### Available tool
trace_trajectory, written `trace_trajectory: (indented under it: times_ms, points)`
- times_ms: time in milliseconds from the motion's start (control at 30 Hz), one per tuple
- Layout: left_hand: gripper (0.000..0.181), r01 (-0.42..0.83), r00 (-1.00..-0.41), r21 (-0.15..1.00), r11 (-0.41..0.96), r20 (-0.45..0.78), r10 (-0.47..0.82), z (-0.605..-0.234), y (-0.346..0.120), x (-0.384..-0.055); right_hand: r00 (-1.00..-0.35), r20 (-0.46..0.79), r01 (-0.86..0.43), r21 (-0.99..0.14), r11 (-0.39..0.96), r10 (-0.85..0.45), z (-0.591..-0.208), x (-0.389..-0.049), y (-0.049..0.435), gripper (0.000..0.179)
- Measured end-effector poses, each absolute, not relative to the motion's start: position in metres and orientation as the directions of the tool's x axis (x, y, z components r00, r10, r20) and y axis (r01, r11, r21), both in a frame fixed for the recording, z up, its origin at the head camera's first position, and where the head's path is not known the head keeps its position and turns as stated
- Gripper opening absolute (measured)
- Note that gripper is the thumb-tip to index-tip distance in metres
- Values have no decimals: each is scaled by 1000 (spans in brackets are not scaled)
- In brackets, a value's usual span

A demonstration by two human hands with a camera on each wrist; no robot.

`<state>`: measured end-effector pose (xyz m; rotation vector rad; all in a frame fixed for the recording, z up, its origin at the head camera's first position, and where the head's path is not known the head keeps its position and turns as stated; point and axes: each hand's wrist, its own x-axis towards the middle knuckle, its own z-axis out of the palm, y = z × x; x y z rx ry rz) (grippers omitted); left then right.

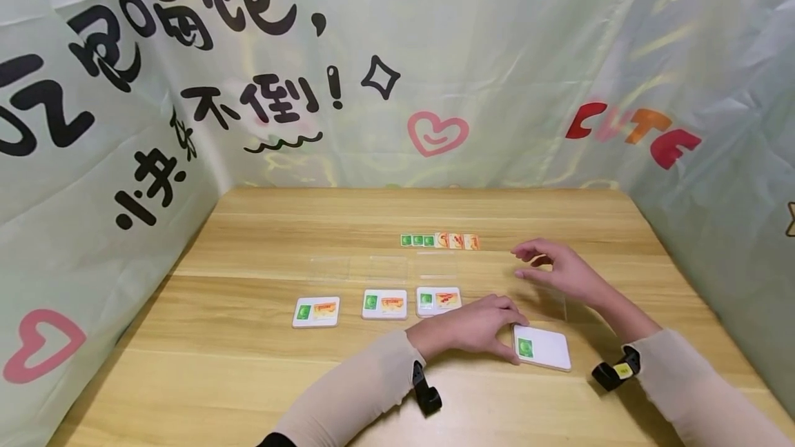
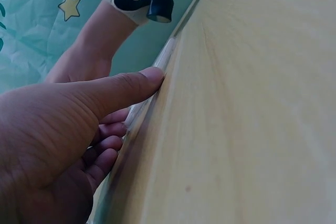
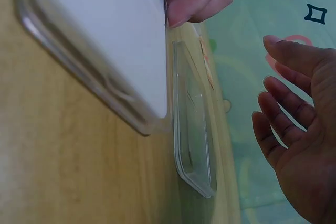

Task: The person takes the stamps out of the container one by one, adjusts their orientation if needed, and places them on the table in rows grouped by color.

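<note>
My left hand (image 1: 475, 326) holds a flat white case (image 1: 546, 348) by its left end, with the thumb at the near corner and fingers at the far one. A green sticker (image 1: 525, 348) lies on the left part of the case's white face; the rest of that face is plain. In the left wrist view the thumb (image 2: 128, 87) presses the case's edge. My right hand (image 1: 555, 271) hovers behind the case, fingers loosely bent and apart, holding nothing. Below it in the right wrist view lies a clear plastic lid (image 3: 191, 129).
Three white cases (image 1: 316, 312), each with a green and an orange sticker, lie in a row to the left. Clear lids (image 1: 329, 269) lie behind them. Farther back is a row of small green and orange stickers (image 1: 456, 241). Printed cloth walls (image 1: 497, 54) enclose the table.
</note>
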<state>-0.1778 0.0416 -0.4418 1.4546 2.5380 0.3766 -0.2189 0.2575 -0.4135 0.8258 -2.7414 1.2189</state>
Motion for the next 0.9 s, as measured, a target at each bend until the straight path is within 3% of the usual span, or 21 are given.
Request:
trace_trajectory:
  times_ms: [467,900]
  points:
    - [67,817,-510,295,496,-35,859,-435,41,-185,-810,313,-568,-630,529,-497,-401,-196,269,40]
    - [66,814,-506,305,494,-44,861,-441,42,-176,-780,288,-597,-609,523,-555,-411,-155,281,49]
